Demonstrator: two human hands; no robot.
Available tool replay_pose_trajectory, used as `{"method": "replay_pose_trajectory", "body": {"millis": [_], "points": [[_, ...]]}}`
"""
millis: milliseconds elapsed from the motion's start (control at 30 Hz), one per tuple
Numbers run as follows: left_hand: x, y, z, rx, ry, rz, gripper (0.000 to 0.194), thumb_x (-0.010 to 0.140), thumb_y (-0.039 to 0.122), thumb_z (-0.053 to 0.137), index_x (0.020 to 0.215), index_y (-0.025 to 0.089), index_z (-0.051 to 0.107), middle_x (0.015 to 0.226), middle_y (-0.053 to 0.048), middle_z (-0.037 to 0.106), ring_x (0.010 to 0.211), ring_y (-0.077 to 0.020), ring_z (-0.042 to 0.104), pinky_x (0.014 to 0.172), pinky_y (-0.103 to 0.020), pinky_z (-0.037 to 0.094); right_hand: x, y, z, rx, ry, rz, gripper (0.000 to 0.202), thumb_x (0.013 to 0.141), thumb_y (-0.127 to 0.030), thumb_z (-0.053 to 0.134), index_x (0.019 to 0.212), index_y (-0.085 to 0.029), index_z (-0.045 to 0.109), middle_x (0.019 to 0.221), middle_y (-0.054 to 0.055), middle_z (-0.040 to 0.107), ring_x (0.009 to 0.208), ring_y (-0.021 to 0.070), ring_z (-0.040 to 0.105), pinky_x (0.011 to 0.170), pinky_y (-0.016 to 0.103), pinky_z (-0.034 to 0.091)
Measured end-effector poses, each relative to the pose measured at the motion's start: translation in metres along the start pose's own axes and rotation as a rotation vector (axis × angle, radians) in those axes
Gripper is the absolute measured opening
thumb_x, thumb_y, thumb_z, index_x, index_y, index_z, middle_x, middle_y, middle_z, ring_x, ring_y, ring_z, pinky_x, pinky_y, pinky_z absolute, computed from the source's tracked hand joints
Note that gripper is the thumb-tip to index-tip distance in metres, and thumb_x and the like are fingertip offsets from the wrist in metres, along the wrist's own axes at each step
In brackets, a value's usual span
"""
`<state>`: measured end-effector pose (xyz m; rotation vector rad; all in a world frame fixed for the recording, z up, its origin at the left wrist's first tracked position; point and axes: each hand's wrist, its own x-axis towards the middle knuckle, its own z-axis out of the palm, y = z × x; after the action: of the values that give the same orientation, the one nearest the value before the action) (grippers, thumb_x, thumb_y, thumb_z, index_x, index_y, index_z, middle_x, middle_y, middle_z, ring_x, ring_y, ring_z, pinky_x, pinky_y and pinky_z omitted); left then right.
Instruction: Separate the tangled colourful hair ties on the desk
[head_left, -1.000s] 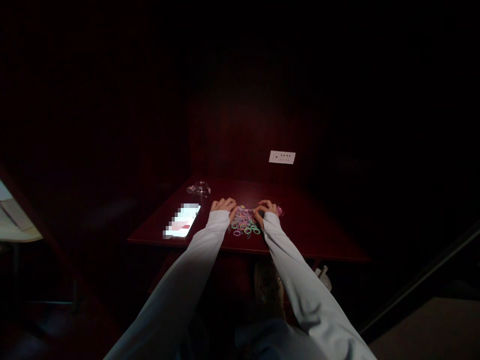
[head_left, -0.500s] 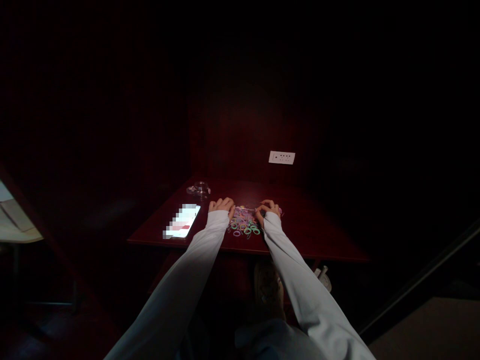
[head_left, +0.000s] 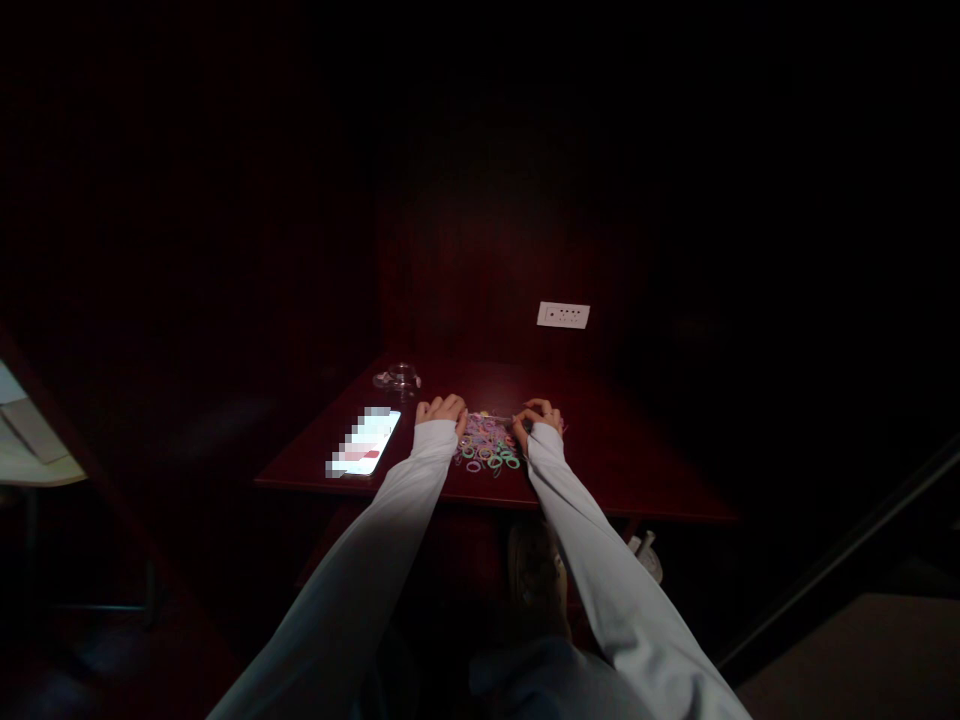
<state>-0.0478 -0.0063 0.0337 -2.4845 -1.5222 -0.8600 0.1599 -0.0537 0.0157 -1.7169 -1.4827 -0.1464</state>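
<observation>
While pale sleeves (head_left: 356, 560) reach across a dark red table (head_left: 615, 450), the left hand (head_left: 441, 410) and right hand (head_left: 541, 415) flank a pile of colored bands (head_left: 487, 440) at frame center, a placement that keeps it within reach of all 10 fingers. These are bent; in such gloom, whether they clamp anything cannot be told. A lit phone (head_left: 371, 445) lies left of center, likely set there for easy viewing.

One head-mounted view, forward and down onto the hands (head_left: 442, 411) (head_left: 546, 415) and nearby tabletop (head_left: 615, 460).
</observation>
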Motion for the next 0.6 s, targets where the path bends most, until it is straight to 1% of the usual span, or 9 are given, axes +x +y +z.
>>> {"method": "replay_pose_trajectory", "body": {"millis": [167, 367, 600], "points": [[0.0001, -0.0001, -0.0007, 0.000, -0.005, 0.012, 0.025, 0.106, 0.025, 0.045, 0.109, 0.024, 0.069, 0.122, -0.005, 0.075, 0.106, -0.0250, 0.061, 0.091, -0.040, 0.034, -0.0002, -0.0001, -0.0002, 0.012, 0.008, -0.007, 0.020, 0.091, -0.030, 0.063, 0.076, -0.023, 0.075, 0.123, 0.007, 0.063, 0.104, 0.0253, 0.048, 0.092, 0.039, 0.038], [0.0002, -0.0015, 0.0029, -0.002, -0.007, 0.056, 0.024, 0.106, 0.026, 0.045, 0.107, 0.024, 0.069, 0.121, -0.005, 0.075, 0.106, -0.0264, 0.062, 0.091, -0.041, 0.035, 0.0010, -0.0002, 0.0021, 0.014, -0.025, -0.054, 0.019, 0.091, -0.032, 0.065, 0.077, -0.024, 0.075, 0.124, 0.008, 0.063, 0.104, 0.0264, 0.050, 0.094, 0.041, 0.040], [0.0016, -0.0020, 0.0085, -0.048, -0.078, 0.200, 0.021, 0.105, 0.025, 0.049, 0.106, 0.025, 0.069, 0.121, -0.004, 0.075, 0.108, -0.0238, 0.062, 0.092, -0.037, 0.038, 0.0028, -0.0006, 0.0059, 0.071, -0.136, -0.159, 0.020, 0.093, -0.035, 0.065, 0.081, -0.025, 0.078, 0.123, 0.008, 0.064, 0.107, 0.0266, 0.051, 0.097, 0.042, 0.042]]}}
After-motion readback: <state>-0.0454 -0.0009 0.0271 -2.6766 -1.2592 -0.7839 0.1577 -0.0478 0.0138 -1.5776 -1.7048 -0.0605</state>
